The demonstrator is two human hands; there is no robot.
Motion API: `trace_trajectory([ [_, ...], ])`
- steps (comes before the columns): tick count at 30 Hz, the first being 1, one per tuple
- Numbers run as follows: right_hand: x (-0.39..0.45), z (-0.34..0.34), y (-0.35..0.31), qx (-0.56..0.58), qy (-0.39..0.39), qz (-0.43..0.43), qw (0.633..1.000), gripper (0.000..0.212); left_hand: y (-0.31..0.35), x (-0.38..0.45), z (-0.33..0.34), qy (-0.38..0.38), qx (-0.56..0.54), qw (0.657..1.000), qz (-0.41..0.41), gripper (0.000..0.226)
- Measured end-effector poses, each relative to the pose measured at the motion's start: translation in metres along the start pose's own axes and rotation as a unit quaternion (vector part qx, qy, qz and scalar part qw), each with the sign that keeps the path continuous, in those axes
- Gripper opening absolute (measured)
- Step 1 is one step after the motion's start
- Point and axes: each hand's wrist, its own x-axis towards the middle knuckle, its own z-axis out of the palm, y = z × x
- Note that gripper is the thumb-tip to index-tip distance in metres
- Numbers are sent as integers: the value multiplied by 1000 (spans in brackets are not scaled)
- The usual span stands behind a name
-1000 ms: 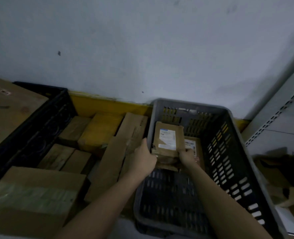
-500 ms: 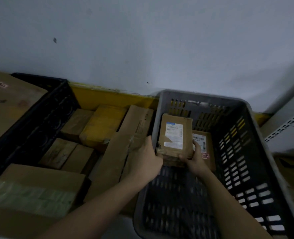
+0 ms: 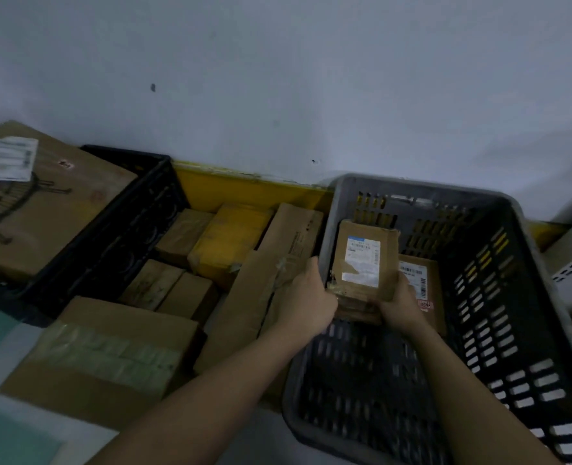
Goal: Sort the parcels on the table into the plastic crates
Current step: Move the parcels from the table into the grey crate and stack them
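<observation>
You are mid-placement: the grey crate [image 3: 499, 297], the biggest thing in front of you, takes up the view from 3 to 5 o'clock, and both your hands are inside it with one parcel between them. At 9 o'clock a black crate [image 3: 123, 236] carries a large brown box [image 3: 53, 209] bearing a white label [image 3: 8, 158] and a dark printed curve (possibly a retailer's logo, though the dim light leaves me unsure). Between the two crates, loose parcels [image 3: 210, 260] lie packed together on the worktop [image 3: 2, 427], still to be sorted.

The small labelled parcel [image 3: 365, 260] stands tilted over the crate's far end at about 1 o'clock. Your left hand [image 3: 306, 297] clasps its left edge, your right hand [image 3: 400, 302] its lower right corner; both are closed around it. Beneath and just to its right a flat parcel [image 3: 423, 290] already lies on the crate floor.

The next move, I judge, calls for lowering the parcel flat beside or onto that one, then letting go.

Its white shipping label has a blue strip and a barcode; the text is too small to read. The flat parcel shows barcodes and a small red sticker, equally illegible.
</observation>
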Motion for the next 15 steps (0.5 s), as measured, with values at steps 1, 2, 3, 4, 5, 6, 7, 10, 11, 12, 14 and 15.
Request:
trace_trajectory([
  [1,0,1,-5,-21,6,4,1000,95,0,0,0,-3,-1,1000,1,70],
  [2,0,2,-10,-46,13,9,999,91,-1,0,0,-2,-5,1000,2,70],
  [3,1,4,-13,-66,22,16,997,86,-2,-1,0,-1,-11,1000,3,70],
  [4,0,4,-17,-87,35,16,995,82,-3,-1,0,1,-15,1000,3,70],
  [5,-2,4,-23,-102,50,9,993,78,-3,-1,1,4,-17,1000,2,69],
  [6,-6,3,-29,-118,67,-8,991,74,-3,-1,1,12,-22,1000,2,68],
  [7,-10,2,-36,-118,82,-26,989,69,-2,-2,0,25,-29,999,2,66],
  [10,-30,-5,-68,-77,124,-83,986,57,3,-10,-2,82,-59,995,19,55],
  [11,-39,-8,-81,-61,138,-100,983,52,3,-13,-4,93,-64,993,30,52],
  [12,-47,-11,-94,-44,154,-118,980,48,4,-17,-7,94,-63,992,47,49],
  [14,-63,-17,-121,-18,176,-163,971,43,1,-21,-19,78,-47,992,88,47],
  [15,-70,-19,-133,-6,182,-182,966,41,-3,-19,-28,68,-43,992,101,47],
])
